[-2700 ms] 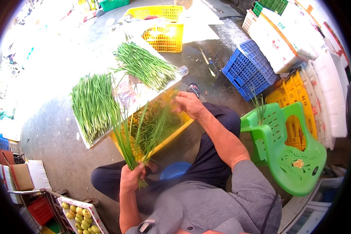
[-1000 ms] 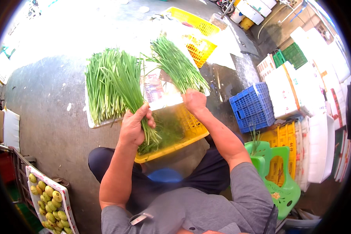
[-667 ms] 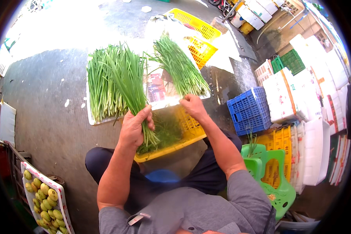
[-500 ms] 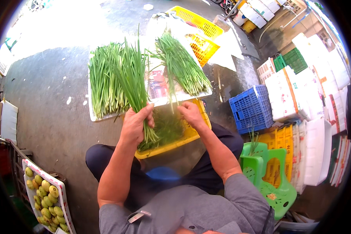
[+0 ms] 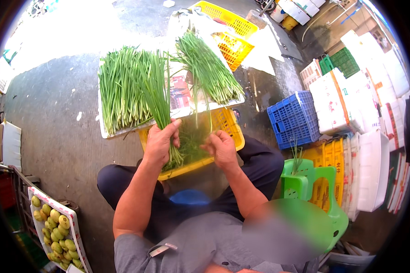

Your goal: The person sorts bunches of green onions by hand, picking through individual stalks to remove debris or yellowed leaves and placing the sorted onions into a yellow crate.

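A seated person's left hand [image 5: 161, 144] has its fingers closed around the base of a bunch of long green chives [image 5: 156, 98], held upright so the leaves fan out over a yellow crate [image 5: 223, 123] at the knees. The right hand [image 5: 221, 148] pinches a few loose chive stalks [image 5: 203, 111] between closed fingers just beside the bunch. Beyond the crate, two sorted piles of chives [image 5: 120, 93] lie on a white board [image 5: 105, 133], roots aligned toward the person.
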Motion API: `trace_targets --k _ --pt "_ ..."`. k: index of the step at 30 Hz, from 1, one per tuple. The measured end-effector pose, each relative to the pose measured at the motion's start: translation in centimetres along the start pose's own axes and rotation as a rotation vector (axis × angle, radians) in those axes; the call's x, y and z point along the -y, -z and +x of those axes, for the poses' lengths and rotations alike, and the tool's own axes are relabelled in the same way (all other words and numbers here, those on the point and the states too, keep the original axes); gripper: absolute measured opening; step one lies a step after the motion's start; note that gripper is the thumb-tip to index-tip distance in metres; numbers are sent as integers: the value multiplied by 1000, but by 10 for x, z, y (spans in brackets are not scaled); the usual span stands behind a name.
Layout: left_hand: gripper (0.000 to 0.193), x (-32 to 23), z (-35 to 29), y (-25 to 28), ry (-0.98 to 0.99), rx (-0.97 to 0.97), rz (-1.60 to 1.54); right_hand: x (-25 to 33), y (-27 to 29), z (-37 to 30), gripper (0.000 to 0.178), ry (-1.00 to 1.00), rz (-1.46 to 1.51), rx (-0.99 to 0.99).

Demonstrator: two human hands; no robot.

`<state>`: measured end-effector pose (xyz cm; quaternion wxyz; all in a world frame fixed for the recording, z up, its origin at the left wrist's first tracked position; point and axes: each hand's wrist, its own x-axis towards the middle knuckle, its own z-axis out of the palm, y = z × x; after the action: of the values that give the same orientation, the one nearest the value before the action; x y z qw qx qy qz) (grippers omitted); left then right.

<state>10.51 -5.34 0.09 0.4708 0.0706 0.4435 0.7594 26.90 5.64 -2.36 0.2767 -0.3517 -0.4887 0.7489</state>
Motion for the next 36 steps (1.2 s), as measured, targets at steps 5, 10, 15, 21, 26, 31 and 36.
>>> trace_targets --k 5,10,15,21,26,31,36 --pt "15 2 3 8 -10 -8 42 -12 27 28 14 3 -132 -194" --pt "14 0 2 8 -16 -16 25 -11 56 61 18 347 -742 -236" --pt "11 -5 -1 4 -20 -32 -4 -10 34 40 37 992 -1218 -369" --pt "13 -2 0 8 -15 2 -3 -28 6 35 43 723 -995 -240" --pt "14 -5 -2 11 -25 16 6 -21 18 54 37 812 -1059 -242" --pt "14 -2 0 13 -19 17 -5 -16 36 69 29 289 -1252 -91" --pt "13 -1 0 12 -24 4 43 -2 14 47 18 -99 -421 -29"
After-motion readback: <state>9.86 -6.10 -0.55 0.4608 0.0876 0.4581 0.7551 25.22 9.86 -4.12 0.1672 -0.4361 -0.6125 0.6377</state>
